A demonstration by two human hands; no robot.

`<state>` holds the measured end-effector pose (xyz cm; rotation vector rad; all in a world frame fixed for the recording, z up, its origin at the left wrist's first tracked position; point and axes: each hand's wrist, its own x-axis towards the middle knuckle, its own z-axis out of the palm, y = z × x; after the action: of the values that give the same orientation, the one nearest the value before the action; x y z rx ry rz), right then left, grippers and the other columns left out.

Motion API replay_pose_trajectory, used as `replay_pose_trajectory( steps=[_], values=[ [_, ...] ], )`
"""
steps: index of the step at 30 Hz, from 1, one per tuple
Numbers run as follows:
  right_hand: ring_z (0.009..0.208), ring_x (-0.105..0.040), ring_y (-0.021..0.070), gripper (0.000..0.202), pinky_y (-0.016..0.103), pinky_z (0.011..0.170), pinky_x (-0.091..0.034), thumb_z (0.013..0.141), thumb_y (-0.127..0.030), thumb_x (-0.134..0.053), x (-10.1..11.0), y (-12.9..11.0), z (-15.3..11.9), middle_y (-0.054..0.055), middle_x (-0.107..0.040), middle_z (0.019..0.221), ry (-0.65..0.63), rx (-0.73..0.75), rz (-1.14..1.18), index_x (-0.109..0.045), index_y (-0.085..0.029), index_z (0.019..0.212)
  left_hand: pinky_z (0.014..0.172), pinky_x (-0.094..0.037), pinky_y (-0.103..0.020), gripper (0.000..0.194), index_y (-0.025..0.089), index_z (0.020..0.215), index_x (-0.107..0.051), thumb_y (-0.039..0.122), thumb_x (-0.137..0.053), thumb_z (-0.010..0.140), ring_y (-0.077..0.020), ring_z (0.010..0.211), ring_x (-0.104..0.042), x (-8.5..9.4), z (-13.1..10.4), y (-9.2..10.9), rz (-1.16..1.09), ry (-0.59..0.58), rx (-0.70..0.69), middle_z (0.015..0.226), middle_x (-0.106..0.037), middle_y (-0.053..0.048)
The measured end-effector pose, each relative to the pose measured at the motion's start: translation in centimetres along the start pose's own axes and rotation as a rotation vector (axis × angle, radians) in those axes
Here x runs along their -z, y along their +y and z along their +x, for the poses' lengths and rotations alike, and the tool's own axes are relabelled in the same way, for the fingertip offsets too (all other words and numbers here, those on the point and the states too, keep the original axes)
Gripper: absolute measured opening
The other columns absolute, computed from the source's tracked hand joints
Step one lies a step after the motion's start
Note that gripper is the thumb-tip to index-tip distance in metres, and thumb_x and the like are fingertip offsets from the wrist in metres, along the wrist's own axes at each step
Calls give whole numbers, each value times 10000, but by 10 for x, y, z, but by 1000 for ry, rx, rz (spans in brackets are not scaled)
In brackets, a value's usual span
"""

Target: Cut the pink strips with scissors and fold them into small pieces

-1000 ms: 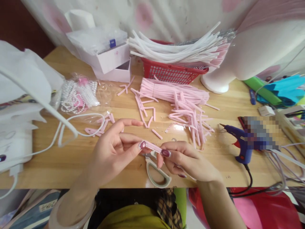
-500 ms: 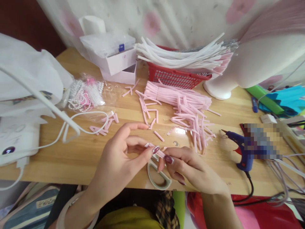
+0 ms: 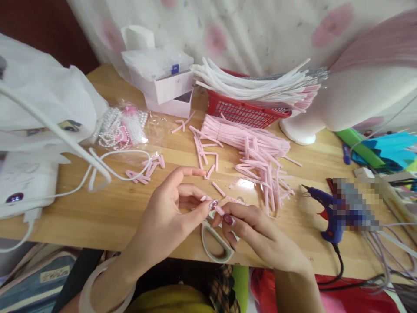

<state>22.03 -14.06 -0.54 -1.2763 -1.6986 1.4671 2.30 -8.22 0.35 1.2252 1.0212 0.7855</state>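
Above partly hidden scissors [image 3: 205,241], left hand [image 3: 167,217] and right hand [image 3: 260,232] pinch a pink strip [image 3: 220,211].

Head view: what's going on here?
A person's left hand and right hand pinch a short pink strip between them, with scissors lying beneath. A pink bundle lies beyond, in front of the red basket, with loose pink pieces nearby. A blue glue gun lies off to the right.

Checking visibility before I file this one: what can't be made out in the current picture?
All in the head view:
Pink strip: mostly covered by the left hand and right hand.
Scissors: blades, hidden by the hands.
Glue gun: rear, lost in pixelated blur.
White mannequin-like stand: cut off by the right edge.
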Motion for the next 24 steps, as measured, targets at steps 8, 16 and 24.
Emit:
replay_pose_trajectory(
  steps=[8,16,24],
  values=[
    [657,-529,111,259,231,671,-450,1052,-287,-403,-1,-2,1,-21,-567,728,-3,-42,-1,-636,-196,987,651,-576,-144,353,221,1092,-545,142,-699,784,-103,672,-738,2,0,-1,-88,-26,7,711,-743,76],
    [679,-499,131,149,253,637,-407,985,-238,-499,-3,-7,2,9,-596,790,17,-69,-203,-620,-167,934,634,-563,-137,339,214,1087,-546,151,-708,795,-98,667,-727,2,1,-2,-74,-17,7,703,-733,78],
    [773,-578,160,305,285,748,-446,1056,-308,-393,2,-9,2,35,-632,841,0,-13,-226,-595,-189,861,643,-576,-208,355,210,1118,-544,180,-698,800,-147,689,-730,0,0,-1,12,-4,39,738,-731,41]
  ],
)
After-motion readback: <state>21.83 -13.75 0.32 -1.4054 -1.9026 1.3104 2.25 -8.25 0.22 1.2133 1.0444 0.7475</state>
